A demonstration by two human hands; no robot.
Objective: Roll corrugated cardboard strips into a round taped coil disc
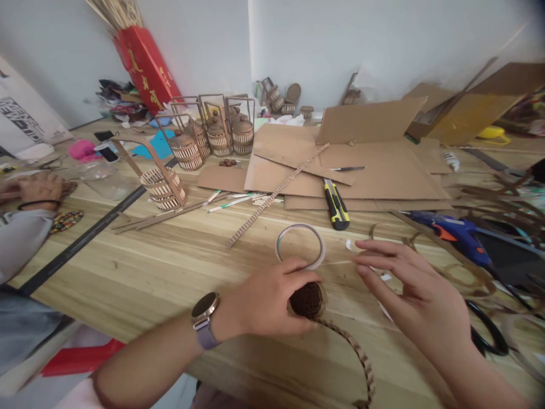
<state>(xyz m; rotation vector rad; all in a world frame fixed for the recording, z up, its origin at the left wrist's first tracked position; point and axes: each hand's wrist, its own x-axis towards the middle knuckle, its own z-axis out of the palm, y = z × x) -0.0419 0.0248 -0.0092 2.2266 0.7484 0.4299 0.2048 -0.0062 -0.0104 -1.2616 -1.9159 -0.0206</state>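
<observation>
My left hand (272,298) is wrapped round a coil of brown corrugated cardboard strip (307,301), its spiral end facing up. A loose tail of the strip (360,352) curves off the coil toward the near edge of the table. Just beyond the fingers lies a roll of tape (319,258), flat on the wood. My right hand (415,295) hovers to the right of the coil, fingers stretched out, with nothing in it. Small white paper scraps (348,244) lie by its fingertips.
A yellow-black box cutter (336,207) and cardboard sheets (383,170) lie ahead. Small handled baskets (221,136) stand at back left. A blue glue gun (464,236) and black scissors (489,335) are at right. Another person's hand (40,187) is at far left.
</observation>
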